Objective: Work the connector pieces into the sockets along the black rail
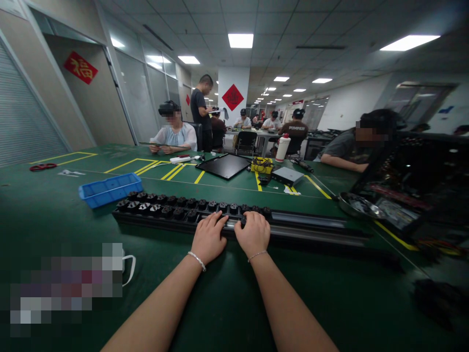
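A long black two-channel rail (315, 231) lies across the table in front of me. Several small black knob-like parts (179, 213) sit in rows along its left half, and bare channel shows to the right. My left hand (208, 238) rests on the near row with its fingers spread, just right of the last seated part there. Close beside it, my right hand (254, 234) has its fingers curled around a small black part (243, 222) at the near channel. The fingers hide most of that part, and whether it touches the channel floor cannot be told.
Left of the rail's far side stands a blue bin (110, 190). Farther back are a dark flat panel (225, 166), a yellow basket (262, 165), a grey box (288, 176) and a white bottle (282, 149). A metal bowl (361, 206) stands right. Several people sit around.
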Available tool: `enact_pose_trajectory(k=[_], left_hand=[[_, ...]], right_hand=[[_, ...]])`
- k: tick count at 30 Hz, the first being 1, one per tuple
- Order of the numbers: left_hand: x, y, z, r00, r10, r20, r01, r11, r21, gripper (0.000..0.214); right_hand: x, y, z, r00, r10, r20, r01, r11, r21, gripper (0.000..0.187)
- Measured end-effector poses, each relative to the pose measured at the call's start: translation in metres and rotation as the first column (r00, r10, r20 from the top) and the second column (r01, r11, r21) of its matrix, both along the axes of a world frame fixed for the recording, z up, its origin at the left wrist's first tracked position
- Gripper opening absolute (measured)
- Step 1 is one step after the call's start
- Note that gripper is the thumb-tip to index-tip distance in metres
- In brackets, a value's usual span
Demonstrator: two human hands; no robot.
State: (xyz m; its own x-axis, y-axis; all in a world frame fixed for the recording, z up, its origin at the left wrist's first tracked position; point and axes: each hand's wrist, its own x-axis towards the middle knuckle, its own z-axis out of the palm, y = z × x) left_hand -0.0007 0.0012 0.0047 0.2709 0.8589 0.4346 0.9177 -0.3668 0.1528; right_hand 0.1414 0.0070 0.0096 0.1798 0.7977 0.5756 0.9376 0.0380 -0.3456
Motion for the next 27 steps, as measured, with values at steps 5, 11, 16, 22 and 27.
enact_pose_trajectory(k=[5, 11, 16, 22, 27], left_hand=[[0.001, 0.000, 0.001, 1.000, 0.003, -0.004, -0.003, 1.000, -0.005, 0.059], [0.000, 0.000, -0.001, 1.000, -0.010, -0.010, 0.010, 1.000, 0.013, 0.059], [-0.001, 0.000, -0.001, 1.000, -0.013, -0.011, 0.014, 1.000, 0.017, 0.059], [0.000, -0.001, 0.000, 1.000, -0.008, -0.010, 0.008, 1.000, -0.003, 0.060], [-0.001, 0.000, -0.002, 1.000, -0.006, -0.001, 0.006, 1.000, 0.007, 0.060]], right_hand=[[0.000, 0.001, 0.002, 1.000, -0.012, -0.019, 0.011, 1.000, -0.019, 0.029], [-0.001, 0.001, 0.003, 0.999, -0.047, -0.017, 0.046, 0.997, -0.062, 0.028], [-0.001, 0.000, 0.006, 0.998, -0.054, -0.022, 0.052, 0.994, -0.098, 0.028], [0.000, -0.002, 0.012, 0.998, -0.055, -0.033, 0.050, 0.989, -0.138, 0.029], [0.000, -0.002, 0.011, 0.998, -0.058, 0.003, 0.058, 0.992, -0.115, 0.028]])
